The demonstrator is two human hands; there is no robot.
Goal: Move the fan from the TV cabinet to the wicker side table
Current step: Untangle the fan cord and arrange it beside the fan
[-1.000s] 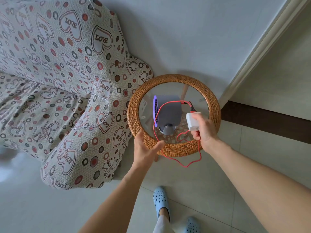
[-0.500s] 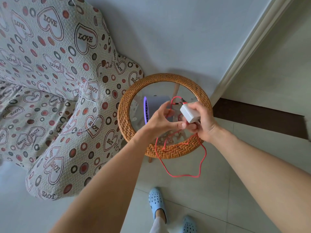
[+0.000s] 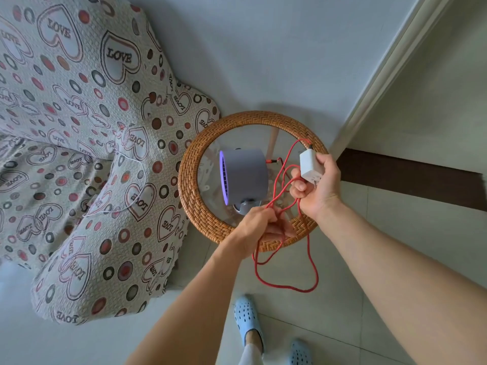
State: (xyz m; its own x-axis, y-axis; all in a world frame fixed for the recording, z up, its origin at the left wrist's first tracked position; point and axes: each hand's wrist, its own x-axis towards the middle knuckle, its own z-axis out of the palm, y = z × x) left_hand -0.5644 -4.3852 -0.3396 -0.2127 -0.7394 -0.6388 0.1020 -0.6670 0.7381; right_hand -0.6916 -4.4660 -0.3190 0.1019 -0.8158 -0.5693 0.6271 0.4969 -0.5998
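While the fan (image 3: 245,177) is standing on the wicker side table (image 3: 190,198), the move is looking done | left grip (image 3: 257,227) is pinching red cable (image 3: 287,284) | right grip (image 3: 320,185) is curling round white charger (image 3: 311,164) | loose cable is probably still needing stowing

The fan (image 3: 243,177), a small grey drum with a purple-lit face, stands upright on its foot on the glass top of the round wicker-rimmed bench (image 3: 189,196), face turned left. Its red cord (image 3: 287,285) trails from the back and loops off the near rim, gripped in my left hand (image 3: 258,227), and ends at the white plug (image 3: 311,164) in my right hand (image 3: 321,188).
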